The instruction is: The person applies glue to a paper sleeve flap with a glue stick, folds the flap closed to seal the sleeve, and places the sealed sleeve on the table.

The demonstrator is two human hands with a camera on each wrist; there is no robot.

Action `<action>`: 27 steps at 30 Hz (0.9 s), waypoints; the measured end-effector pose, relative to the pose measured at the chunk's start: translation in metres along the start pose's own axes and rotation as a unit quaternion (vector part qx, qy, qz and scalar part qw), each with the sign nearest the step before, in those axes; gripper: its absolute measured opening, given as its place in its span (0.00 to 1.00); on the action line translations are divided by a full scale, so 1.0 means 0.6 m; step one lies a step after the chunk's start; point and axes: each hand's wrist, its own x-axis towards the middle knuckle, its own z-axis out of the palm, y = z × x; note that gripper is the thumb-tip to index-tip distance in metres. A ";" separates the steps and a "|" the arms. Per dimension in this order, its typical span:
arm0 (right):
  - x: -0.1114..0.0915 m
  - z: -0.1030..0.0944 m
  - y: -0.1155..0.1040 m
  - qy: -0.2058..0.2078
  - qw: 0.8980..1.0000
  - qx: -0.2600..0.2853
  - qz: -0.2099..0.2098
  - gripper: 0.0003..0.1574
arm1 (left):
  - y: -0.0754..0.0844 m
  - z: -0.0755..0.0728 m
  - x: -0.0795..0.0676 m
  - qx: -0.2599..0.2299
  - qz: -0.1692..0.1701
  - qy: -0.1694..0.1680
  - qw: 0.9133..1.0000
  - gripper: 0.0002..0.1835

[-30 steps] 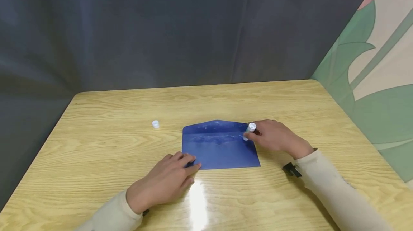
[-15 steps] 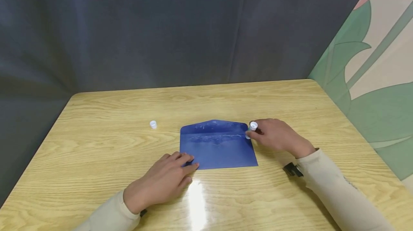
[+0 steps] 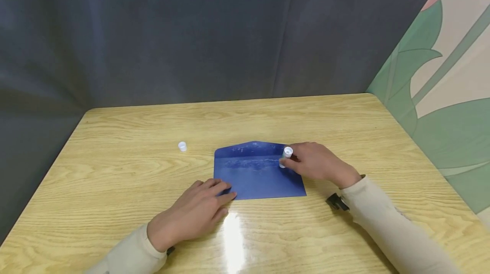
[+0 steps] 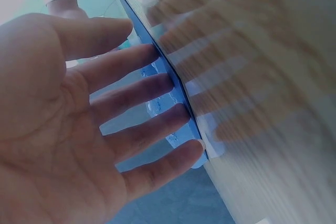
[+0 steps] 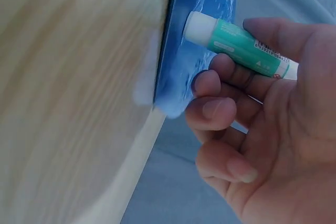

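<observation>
A blue envelope [image 3: 260, 184] lies on the table with its flap folded out toward the far side. Whitish glue smears run along the flap and just below the fold. My right hand [image 3: 315, 161] pinches a glue stick [image 5: 241, 46] with a green label between thumb and fingers, its white end down against the envelope's right part. My left hand [image 3: 193, 210] rests with spread, fairly straight fingers on the envelope's near left corner, as the left wrist view also shows.
A small white cap [image 3: 182, 146] sits on the wooden table [image 3: 134, 172] left of the envelope. A dark curtain [image 3: 183, 35] hangs behind the table, and a wall with painted leaves [image 3: 455, 133] is on the right.
The right hand with the glue stick went slightly right to the envelope's edge, then back left over its surface. The left hand has stayed in place on the corner.
</observation>
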 end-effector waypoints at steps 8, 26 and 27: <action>0.032 0.014 -0.035 -0.009 1.000 0.006 -0.029 0.19 | -0.001 -0.001 -0.003 0.000 -0.005 0.000 1.000 0.20; 0.091 0.014 -0.141 -0.034 0.995 -0.014 -0.089 0.20 | 0.003 -0.002 0.004 0.027 0.000 -0.004 1.000 0.19; 0.097 0.015 -0.148 -0.034 0.995 -0.017 -0.090 0.19 | 0.003 -0.002 0.004 0.029 0.001 -0.004 1.000 0.20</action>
